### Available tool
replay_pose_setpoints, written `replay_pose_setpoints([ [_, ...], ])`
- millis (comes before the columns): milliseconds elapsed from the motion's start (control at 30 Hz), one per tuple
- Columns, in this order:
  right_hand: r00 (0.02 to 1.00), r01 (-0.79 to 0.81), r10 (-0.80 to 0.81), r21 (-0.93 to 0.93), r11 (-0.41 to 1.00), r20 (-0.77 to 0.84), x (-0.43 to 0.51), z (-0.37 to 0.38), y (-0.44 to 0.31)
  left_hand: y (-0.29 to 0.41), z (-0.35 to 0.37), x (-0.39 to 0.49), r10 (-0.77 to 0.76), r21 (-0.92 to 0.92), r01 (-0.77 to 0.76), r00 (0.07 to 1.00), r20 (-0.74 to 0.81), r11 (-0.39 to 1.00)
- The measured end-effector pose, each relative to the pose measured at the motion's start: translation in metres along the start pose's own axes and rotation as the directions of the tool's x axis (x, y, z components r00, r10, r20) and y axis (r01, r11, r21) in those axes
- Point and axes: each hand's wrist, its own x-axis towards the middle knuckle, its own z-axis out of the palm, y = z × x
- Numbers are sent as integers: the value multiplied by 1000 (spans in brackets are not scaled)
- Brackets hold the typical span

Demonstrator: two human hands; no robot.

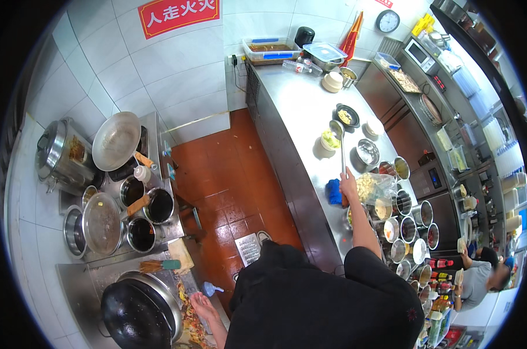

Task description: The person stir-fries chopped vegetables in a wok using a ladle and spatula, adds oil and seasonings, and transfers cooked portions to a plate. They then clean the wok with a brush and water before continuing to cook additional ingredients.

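Observation:
My right hand [348,185] grips the wooden handle of a long metal ladle [343,152] over the steel counter. The ladle's head is between a white bowl of pale green chopped food [331,139] and a black bowl [354,118] with yellowish pieces inside. Beside this hand lie a folded blue cloth [334,192] and a clear plastic bag of pale chunks [367,186]. On the other side, my left hand [203,306] is empty with fingers apart, near the food-scrap-strewn stove edge [189,320]. A black wok [134,316] sits on the stove close by.
A steel bowl [368,152] and several seasoning pots [408,229] line the counter's far side. Sauce pots [158,205], strainer [102,223], pan [116,141] and bamboo brush [158,265] crowd the stove side. Red tiled floor [241,183] lies between. Another person [479,279] stands far right.

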Motion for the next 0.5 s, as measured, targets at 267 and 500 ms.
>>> replay_pose_setpoints([
  [267, 973, 151, -212, -436, 887, -94, 1, -8, 42, -31, -8, 19, -260, 330, 216, 961, 97, 919],
  [500, 944, 233, -312, -451, 862, -108, -11, -18, 63, -75, -43, 51, -382, 631, 117, 873, 302, 767],
])
